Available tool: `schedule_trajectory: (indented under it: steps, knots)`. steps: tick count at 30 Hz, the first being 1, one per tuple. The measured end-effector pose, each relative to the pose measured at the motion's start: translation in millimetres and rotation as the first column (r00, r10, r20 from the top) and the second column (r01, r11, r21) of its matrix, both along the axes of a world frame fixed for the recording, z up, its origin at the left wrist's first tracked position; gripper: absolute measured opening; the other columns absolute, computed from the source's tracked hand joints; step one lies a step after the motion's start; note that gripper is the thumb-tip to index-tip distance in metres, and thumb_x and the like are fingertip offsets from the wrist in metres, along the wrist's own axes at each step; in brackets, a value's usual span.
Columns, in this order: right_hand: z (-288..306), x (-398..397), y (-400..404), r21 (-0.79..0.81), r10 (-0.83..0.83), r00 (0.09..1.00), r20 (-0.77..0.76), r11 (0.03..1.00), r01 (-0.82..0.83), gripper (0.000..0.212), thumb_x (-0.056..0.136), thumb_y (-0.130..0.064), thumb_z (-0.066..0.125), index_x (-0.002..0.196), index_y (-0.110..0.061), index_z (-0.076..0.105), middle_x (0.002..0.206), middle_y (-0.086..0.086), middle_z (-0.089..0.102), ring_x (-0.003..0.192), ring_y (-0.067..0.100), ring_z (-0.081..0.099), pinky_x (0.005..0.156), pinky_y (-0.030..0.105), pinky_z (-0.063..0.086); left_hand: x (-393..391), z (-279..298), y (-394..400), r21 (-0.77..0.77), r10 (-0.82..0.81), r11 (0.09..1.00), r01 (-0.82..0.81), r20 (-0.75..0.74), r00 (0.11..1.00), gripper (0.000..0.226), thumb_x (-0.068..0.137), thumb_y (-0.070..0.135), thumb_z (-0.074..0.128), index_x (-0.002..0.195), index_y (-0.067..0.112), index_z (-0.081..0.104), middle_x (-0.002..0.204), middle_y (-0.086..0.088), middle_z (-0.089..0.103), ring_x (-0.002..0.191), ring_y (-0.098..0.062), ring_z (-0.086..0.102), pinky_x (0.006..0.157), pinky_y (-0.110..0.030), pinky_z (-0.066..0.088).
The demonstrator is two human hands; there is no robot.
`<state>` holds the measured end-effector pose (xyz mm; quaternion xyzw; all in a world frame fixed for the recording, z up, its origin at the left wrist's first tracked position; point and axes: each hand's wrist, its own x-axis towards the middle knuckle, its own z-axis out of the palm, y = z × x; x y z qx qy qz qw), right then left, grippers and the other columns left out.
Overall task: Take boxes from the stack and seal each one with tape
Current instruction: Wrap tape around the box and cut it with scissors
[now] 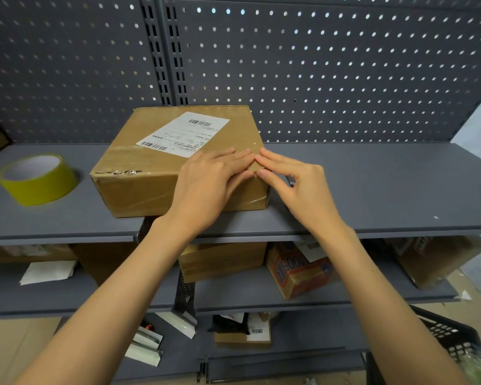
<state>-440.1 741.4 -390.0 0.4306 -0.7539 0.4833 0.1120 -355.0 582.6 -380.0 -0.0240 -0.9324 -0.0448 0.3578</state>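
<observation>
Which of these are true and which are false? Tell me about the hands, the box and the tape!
1. Both hands touch the cardboard box. True: the left hand and right hand press flat on its near right corner.
2. The right hand holds the tape roll. False: the yellow tape roll lies by itself on the shelf, left of the box.
3. The box has a white label with barcodes on top. True.
4. The box sits on the floor. False: it sits on the grey shelf, in front of the pegboard.
5. More boxes sit on the lower shelf. True.
</observation>
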Motion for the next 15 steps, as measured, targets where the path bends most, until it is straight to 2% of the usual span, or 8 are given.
schedule_trajectory:
  steps: [2,7,11,13,15]
  knots:
    - [-2.3,0.8,-2.2,-0.040,-0.020,1.000,-0.019,0.999,0.019,0.027,0.089,-0.021,0.066,0.116,-0.019,0.068,0.125,0.000,0.063,0.117,0.001,0.054,0.102,0.016,0.041,-0.1,-2.1,1.8,-0.003,0.010,1.000,-0.011,-0.043,0.999,0.036,0.092,0.037,0.045,0.109,0.021,0.073,0.113,0.005,0.070,0.106,-0.021,0.067,0.082,-0.036,0.050]
    - [-8.5,3.7,-7.9,-0.097,-0.085,0.993,-0.080,0.992,0.077,0.026,0.088,-0.024,0.064,0.112,-0.017,0.071,0.120,0.003,0.066,0.112,0.006,0.060,0.096,0.014,0.045,0.6,-5.9,4.3,0.002,0.048,0.999,-0.048,-0.082,0.996,0.033,0.092,0.035,0.047,0.106,0.022,0.074,0.110,0.006,0.071,0.104,-0.019,0.067,0.080,-0.031,0.047]
    - [-1.6,5.2,-3.2,-0.008,-0.055,0.997,-0.045,0.998,0.055,0.029,0.089,-0.024,0.066,0.117,-0.021,0.068,0.126,0.000,0.063,0.117,0.007,0.057,0.098,0.022,0.046,3.6,-2.4,4.2,0.037,0.010,0.999,-0.011,0.029,1.000,0.041,0.092,0.040,0.043,0.115,0.018,0.070,0.118,0.002,0.069,0.113,-0.022,0.063,0.089,-0.036,0.048]
    - [3.3,5.9,-1.1,0.048,-0.039,0.999,-0.017,0.998,0.040,0.037,0.086,-0.025,0.069,0.122,-0.019,0.065,0.129,-0.001,0.061,0.122,0.009,0.054,0.103,0.030,0.044,7.6,2.3,1.6,0.084,-0.046,0.996,0.038,0.105,0.993,0.049,0.091,0.045,0.044,0.124,0.014,0.064,0.123,-0.003,0.066,0.121,-0.025,0.057,0.095,-0.037,0.045]
    - [7.6,8.5,-1.4,0.062,-0.040,0.999,0.007,0.997,0.039,0.047,0.083,-0.026,0.073,0.127,-0.014,0.061,0.129,0.000,0.061,0.121,0.012,0.054,0.105,0.030,0.042,14.4,9.0,-0.7,0.154,-0.078,0.986,0.059,0.120,0.990,0.048,0.092,0.041,0.050,0.128,0.012,0.061,0.121,-0.008,0.067,0.122,-0.026,0.056,0.094,-0.036,0.044]
